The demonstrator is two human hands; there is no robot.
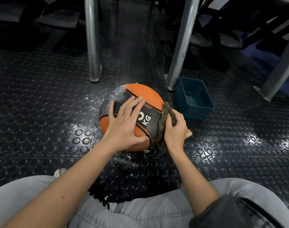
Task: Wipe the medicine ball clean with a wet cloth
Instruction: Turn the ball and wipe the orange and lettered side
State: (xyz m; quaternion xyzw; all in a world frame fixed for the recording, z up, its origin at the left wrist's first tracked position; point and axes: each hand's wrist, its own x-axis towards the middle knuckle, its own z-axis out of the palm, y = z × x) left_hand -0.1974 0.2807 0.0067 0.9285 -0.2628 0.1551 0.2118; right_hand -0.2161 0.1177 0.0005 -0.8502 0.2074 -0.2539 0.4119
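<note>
Teal tub [198,113] beside medicine ball [145,92], perhaps holding water, cloth [161,137] against ball

Arms stretched forward — left hand [124,124] splayed flat, right hand [175,130] curled round the cloth [168,110].

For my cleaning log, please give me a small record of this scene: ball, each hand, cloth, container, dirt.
ball: orange-and-black medicine ball, resting on the studded rubber floor
left hand: flat on the ball's top, fingers straight
right hand: holds an olive cloth against the ball's right side
container: blue plastic tub, on the floor right of the ball; contents unclear
dirt: white dust on the ball's upper left and on the floor around it
</note>
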